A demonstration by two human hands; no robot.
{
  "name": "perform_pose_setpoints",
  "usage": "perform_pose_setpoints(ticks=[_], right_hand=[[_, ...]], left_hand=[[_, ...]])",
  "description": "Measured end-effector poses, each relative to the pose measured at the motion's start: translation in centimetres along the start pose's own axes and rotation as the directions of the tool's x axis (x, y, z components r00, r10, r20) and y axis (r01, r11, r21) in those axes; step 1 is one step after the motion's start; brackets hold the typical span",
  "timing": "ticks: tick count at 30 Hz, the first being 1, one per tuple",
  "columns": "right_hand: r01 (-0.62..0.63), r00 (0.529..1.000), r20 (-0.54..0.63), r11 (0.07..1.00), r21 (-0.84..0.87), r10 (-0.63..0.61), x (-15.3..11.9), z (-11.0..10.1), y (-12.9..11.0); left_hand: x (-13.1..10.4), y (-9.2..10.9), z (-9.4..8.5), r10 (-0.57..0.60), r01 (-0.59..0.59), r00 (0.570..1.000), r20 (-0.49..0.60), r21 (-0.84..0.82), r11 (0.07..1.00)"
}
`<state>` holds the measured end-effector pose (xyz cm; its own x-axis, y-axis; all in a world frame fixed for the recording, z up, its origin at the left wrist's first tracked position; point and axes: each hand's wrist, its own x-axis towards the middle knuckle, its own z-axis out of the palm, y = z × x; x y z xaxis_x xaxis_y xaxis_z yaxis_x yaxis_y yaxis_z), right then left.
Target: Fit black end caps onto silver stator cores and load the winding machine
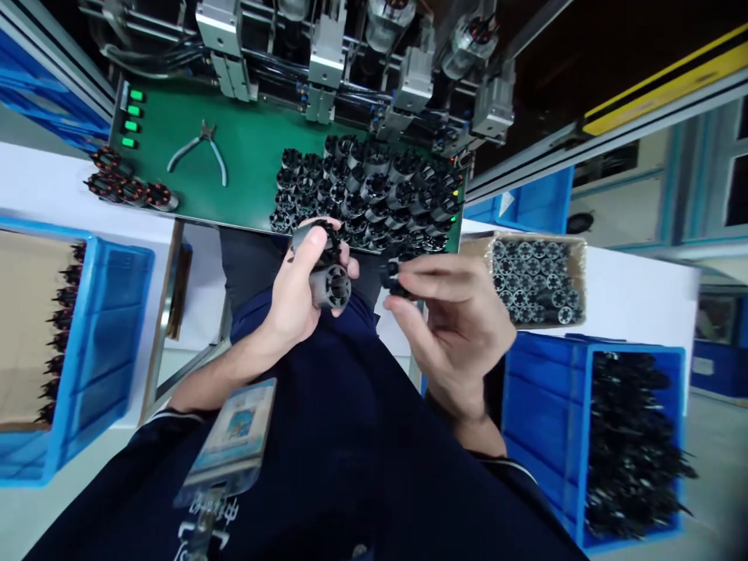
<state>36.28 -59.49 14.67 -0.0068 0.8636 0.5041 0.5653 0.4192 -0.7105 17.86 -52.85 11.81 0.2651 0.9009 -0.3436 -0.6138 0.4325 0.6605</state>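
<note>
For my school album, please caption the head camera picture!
Left hand holding a gray tube, right hand a black piece, by a green table with pliers.

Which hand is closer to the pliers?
Left. The left hand is to the right of the pliers and nearer the body; the right hand is on that same side, farther away.

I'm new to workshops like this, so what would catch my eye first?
Probably the centre, where the left hand holds a grey slotted cylinder and the right hand pinches a small black part. Just beyond, dark cylinders crowd the right side of the green worktop, while pliers lie open toward its left.
</note>
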Motion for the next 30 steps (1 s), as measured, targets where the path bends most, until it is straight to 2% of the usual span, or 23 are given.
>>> perform_pose_setpoints(ticks=[3, 7, 11, 18, 22, 27, 30], right_hand=[[0.047, 0.997, 0.062, 0.998, 0.040, -0.050, 1.3, 0.8, -0.3], [-0.086, 0.996, 0.029, 0.975, 0.205, 0.082, 1.5, 3.2, 1.1], [-0.159, 0.985, 0.105, 0.951, 0.267, 0.135, 2.0, 4.5, 2.5], [-0.084, 0.971, 0.240, 0.943, 0.321, 0.004, 5.5, 5.3, 3.8], [0.011, 0.960, 0.263, 0.947, 0.320, -0.100, 6.6, 6.0, 4.5], [-0.007, 0.954, 0.289, 0.961, 0.278, -0.076, 6.7, 6.4, 4.6], [0.011, 0.948, 0.300, 0.958, 0.286, -0.100, 7.0, 6.3, 4.8]], left_hand=[[1.2, -0.4, 0.6, 0.036, -0.032, 0.995, -0.091, 0.042, 0.999], [2.7, -1.3, 1.2, 0.135, -0.127, 0.979, -0.154, 0.061, 0.990], [3.7, -1.0, 1.1, 0.241, -0.228, 0.952, -0.186, 0.088, 0.970], [4.3, 1.2, -1.0, 0.314, -0.314, 0.943, -0.110, 0.023, 0.949], [4.2, 1.8, -2.0, 0.314, -0.308, 0.944, -0.106, 0.070, 0.949], [4.3, 2.2, -2.5, 0.324, -0.310, 0.938, -0.126, 0.121, 0.943], [4.6, 2.4, -2.6, 0.258, -0.242, 0.959, -0.115, 0.139, 0.960]])
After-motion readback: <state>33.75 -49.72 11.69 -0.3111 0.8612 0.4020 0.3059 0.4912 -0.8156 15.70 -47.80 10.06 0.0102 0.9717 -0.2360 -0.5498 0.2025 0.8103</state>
